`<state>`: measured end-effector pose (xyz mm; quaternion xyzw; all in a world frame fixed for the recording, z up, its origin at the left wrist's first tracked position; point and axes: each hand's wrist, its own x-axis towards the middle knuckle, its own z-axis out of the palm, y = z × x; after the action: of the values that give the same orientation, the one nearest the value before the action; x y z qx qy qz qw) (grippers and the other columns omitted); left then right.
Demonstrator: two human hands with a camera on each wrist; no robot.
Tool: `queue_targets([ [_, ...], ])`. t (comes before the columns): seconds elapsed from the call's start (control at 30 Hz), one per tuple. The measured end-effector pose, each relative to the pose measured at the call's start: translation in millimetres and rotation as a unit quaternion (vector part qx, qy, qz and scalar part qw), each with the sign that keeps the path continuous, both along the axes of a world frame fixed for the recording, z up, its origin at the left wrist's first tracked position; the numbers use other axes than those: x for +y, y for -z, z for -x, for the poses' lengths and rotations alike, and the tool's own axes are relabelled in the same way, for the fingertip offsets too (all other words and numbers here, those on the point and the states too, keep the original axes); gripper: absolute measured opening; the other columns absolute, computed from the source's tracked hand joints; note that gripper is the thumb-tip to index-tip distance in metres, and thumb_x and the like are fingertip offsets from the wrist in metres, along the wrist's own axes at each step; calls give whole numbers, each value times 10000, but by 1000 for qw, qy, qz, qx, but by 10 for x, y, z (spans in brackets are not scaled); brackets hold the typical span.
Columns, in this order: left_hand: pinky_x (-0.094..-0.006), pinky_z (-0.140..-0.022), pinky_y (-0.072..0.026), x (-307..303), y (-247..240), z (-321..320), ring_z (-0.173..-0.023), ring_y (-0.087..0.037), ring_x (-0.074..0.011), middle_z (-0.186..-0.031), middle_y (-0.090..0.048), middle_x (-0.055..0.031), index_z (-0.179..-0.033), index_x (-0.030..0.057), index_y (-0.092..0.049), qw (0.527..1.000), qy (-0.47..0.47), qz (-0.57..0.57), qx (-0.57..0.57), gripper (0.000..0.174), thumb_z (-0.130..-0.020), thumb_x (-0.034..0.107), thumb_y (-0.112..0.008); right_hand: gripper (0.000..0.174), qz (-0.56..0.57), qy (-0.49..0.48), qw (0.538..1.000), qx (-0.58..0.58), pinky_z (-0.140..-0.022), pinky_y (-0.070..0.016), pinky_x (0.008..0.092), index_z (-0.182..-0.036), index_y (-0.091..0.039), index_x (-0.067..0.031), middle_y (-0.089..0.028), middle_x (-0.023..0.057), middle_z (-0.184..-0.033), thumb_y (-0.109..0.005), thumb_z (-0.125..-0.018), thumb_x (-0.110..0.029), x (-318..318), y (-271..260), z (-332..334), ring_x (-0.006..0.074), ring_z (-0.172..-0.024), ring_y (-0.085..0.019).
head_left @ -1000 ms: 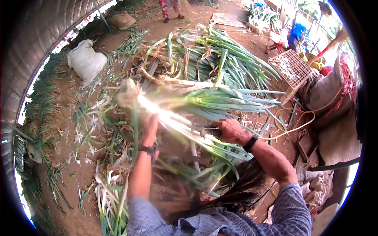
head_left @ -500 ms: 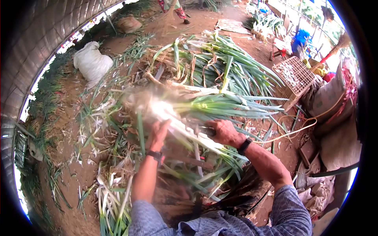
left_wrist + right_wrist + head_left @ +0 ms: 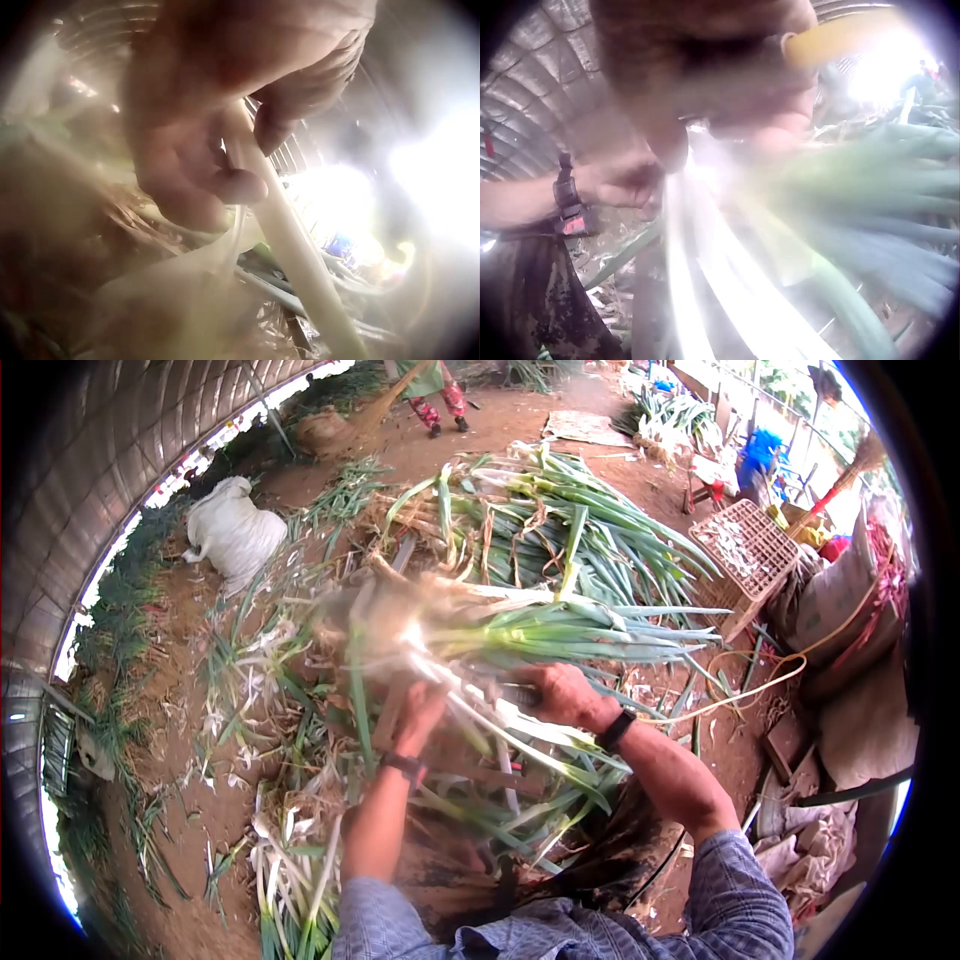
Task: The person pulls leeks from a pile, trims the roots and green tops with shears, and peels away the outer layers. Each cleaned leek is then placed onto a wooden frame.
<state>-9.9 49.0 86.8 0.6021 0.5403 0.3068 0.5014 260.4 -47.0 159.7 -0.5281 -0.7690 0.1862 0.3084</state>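
Your left hand (image 3: 418, 710) pinches a white green-onion stalk (image 3: 289, 247) at centre of the head view — pinch it lightly; your right hand (image 3: 566, 695) grips a blurred tool (image 3: 840, 39) — angle it away from the left.

We can read no text, label, brand, number or sign anywhere in the head view. In the left wrist and right wrist views we can make out no lettering or figures either, with blur and glare over much of both.
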Motion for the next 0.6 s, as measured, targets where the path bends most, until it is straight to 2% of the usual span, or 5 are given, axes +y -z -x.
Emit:
queue_targets([
  [0.03, -250, -424, -485, 129, 129, 53, -548, -620, -135, -818, -697, -108, -993, -45, -681, 998, -5, 17, 53, 316, -914, 250, -599, 449, 13, -2, 1000, 18, -774, -540, 449, -1158, -668, -117, -701, 165, -937, -750, -735, -245, -14, 9, -65, 367, -890, -668],
  [0.17, -334, -589, -621, 431, 647, 293, -730, -712, -213, -986, -700, -149, -1146, -65, -614, 995, -74, 24, -57, 340, -900, 166, -574, 470, 118, -9, 993, -17, -746, -534, 431, -1119, -679, -87, -697, 154, -881, -772, -690, -255, -181, -165, -333, 350, -818, -674],
  [0.43, -411, -866, -542, 379, 530, 239, -1021, -644, -266, -1127, -633, -111, -1238, 18, -549, 934, -169, 44, -311, 301, -939, 47, -529, 531, 182, -51, 979, -78, -790, -532, 414, -1124, -685, -61, -712, 157, -901, -775, -642, -263, -363, 309, -889, 314, -850, -684],
  [0.53, -423, -871, -546, 383, 516, 231, -999, -641, -262, -1132, -618, -98, -1243, 46, -544, 906, -214, 4, -364, 304, -940, 34, -518, 536, 210, -62, 970, -108, -778, -531, 412, -1129, -680, -66, -708, 160, -902, -779, -639, -260, -410, 343, -1046, 314, -855, -683],
  [0.6, -455, -875, -553, 412, 452, 268, -1017, -626, -280, -1156, -591, -101, -1243, 58, -532, 892, -181, 9, -414, 315, -928, 67, -523, 527, 238, -56, 961, -131, -757, -527, 429, -1123, -679, -84, -705, 155, -871, -780, -639, -267, -415, 347, -1074, 324, -830, -682],
])
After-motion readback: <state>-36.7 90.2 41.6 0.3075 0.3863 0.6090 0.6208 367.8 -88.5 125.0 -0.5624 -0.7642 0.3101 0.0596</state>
